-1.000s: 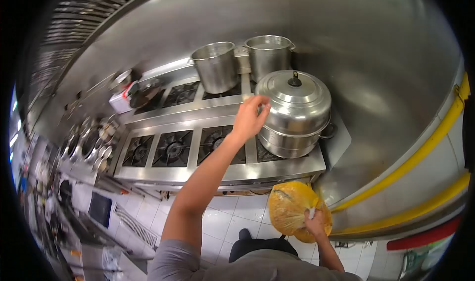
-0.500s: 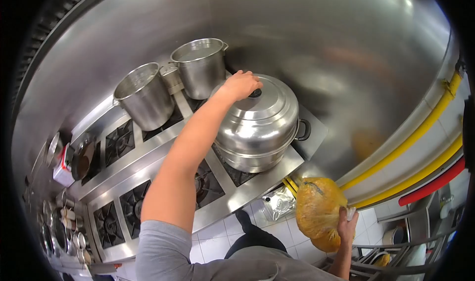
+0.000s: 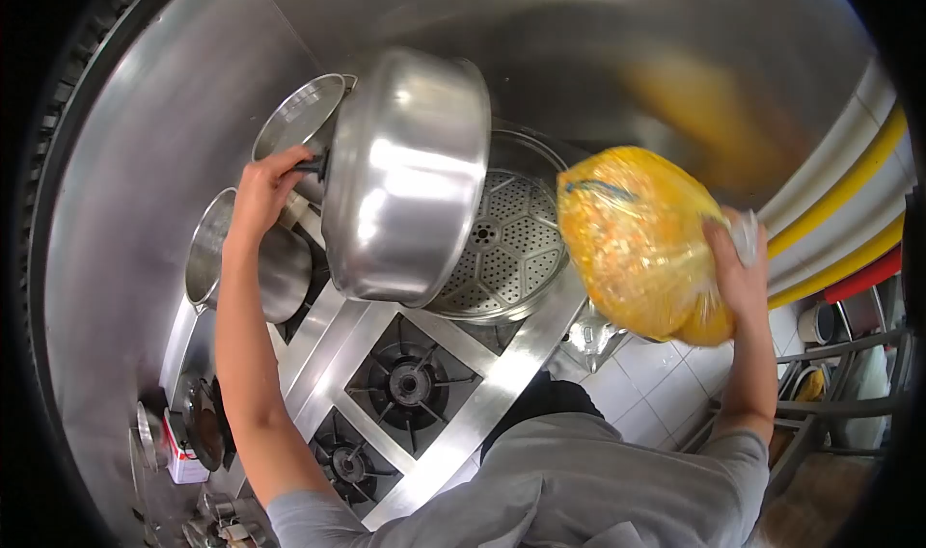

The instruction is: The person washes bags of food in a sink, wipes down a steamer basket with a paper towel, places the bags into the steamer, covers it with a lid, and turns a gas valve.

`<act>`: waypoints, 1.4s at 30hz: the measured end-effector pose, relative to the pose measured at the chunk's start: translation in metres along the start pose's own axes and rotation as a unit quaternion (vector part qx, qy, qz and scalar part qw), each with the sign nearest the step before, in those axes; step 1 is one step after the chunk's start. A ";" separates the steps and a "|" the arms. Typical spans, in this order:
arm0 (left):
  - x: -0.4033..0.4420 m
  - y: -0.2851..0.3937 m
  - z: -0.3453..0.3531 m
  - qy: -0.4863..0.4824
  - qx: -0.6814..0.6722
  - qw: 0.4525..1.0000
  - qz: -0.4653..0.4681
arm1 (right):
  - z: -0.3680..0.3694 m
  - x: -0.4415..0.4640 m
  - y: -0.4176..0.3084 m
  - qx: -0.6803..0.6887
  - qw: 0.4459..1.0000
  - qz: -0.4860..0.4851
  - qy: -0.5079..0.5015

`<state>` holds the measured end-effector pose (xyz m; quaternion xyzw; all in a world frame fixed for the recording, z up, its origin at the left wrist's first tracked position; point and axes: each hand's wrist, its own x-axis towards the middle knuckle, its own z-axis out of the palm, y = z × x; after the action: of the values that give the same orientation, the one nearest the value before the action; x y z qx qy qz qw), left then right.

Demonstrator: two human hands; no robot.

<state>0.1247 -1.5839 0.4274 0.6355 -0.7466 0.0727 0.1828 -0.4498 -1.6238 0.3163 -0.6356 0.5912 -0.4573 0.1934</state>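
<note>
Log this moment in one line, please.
left hand: holds tilted lid by knob | right hand: grips yellow bag | steamer: open, perforated tray showing

Grey short-sleeved shirt (image 3: pixel 617 485), black legwear (image 3: pixel 548 405)

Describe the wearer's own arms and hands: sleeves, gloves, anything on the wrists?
Plain grey fabric short sleeves, left and right, ending near the elbows; forearms uncovered. Left hand and right hand both ungloved. No watch, bracelet or cable shows. Fingers are partly hidden, so rings can't be ruled out.
</note>
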 end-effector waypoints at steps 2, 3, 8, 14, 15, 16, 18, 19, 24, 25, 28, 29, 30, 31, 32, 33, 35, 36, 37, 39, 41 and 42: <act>-0.025 -0.017 -0.004 0.056 -0.027 0.996 -0.058 | 0.031 0.024 -0.041 0.047 0.998 -0.030 -0.017; -0.035 -0.026 -0.004 0.057 -0.023 0.996 -0.058 | 0.047 0.034 -0.058 0.050 0.997 -0.062 -0.021; -0.062 -0.046 -0.003 0.079 -0.067 0.992 -0.067 | 0.135 0.074 -0.117 0.078 0.985 -0.092 -0.121; -0.068 -0.036 -0.005 0.069 -0.061 0.993 -0.080 | 0.245 0.071 -0.123 0.123 0.959 -0.102 -0.235; -0.066 -0.034 -0.005 0.061 -0.067 0.993 -0.080 | 0.257 0.068 -0.125 0.132 0.953 -0.086 -0.259; -0.063 -0.034 -0.005 0.060 -0.067 0.993 -0.077 | 0.276 0.065 -0.121 0.136 0.950 -0.097 -0.263; -0.062 -0.032 -0.005 0.050 -0.073 0.994 -0.069 | 0.303 0.056 -0.114 0.123 0.945 -0.110 -0.281; -0.062 -0.029 -0.005 0.046 -0.072 0.994 -0.068 | 0.319 0.052 -0.103 0.112 0.945 -0.180 -0.250; -0.060 -0.017 -0.005 0.073 -0.035 0.996 -0.024 | 0.335 0.064 -0.086 0.114 0.942 -0.192 -0.251; -0.061 -0.016 -0.002 0.064 -0.044 0.997 -0.026 | 0.333 0.067 -0.082 0.109 0.943 -0.182 -0.257; -0.061 -0.022 0.001 0.071 -0.038 0.996 -0.024 | 0.329 0.073 -0.079 0.070 0.928 -0.229 -0.286; -0.061 -0.020 0.002 0.063 -0.043 0.997 -0.023 | 0.329 0.074 -0.078 0.084 0.928 -0.222 -0.286; -0.061 -0.019 0.003 0.072 -0.033 0.996 -0.034 | 0.329 0.077 -0.075 0.073 0.929 -0.215 -0.292; -0.061 -0.019 0.003 0.082 -0.022 0.995 -0.046 | 0.332 0.080 -0.070 0.072 0.929 -0.208 -0.296; -0.062 -0.022 0.003 0.072 -0.039 0.995 -0.047 | 0.336 0.081 -0.065 0.048 0.924 -0.216 -0.311; -0.064 -0.025 0.003 0.066 -0.041 0.996 -0.051 | 0.339 0.081 -0.060 0.024 0.918 -0.225 -0.325; -0.069 -0.033 0.002 0.058 0.003 0.997 -0.050 | 0.327 0.080 -0.065 -0.043 0.890 -0.251 -0.377; -0.076 -0.044 0.005 0.062 0.008 0.994 -0.087 | 0.319 0.075 -0.068 -0.094 0.885 -0.242 -0.387; -0.083 -0.052 0.004 0.053 0.013 0.995 -0.089 | 0.314 0.071 -0.071 -0.145 0.876 -0.234 -0.396; -0.088 -0.056 0.002 0.064 0.011 0.993 -0.098 | 0.310 0.073 -0.072 -0.164 0.861 -0.210 -0.434; -0.089 -0.054 0.001 0.079 0.000 0.991 -0.109 | 0.305 0.071 -0.070 -0.183 0.843 -0.185 -0.470; -0.097 -0.064 0.000 0.088 -0.045 0.984 -0.147 | 0.302 0.066 -0.070 -0.224 0.838 -0.206 -0.454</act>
<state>0.1996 -1.5059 0.3839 0.7205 -0.6287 0.0675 0.2847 -0.1731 -1.7578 0.2413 -0.9049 0.3788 -0.0020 0.1942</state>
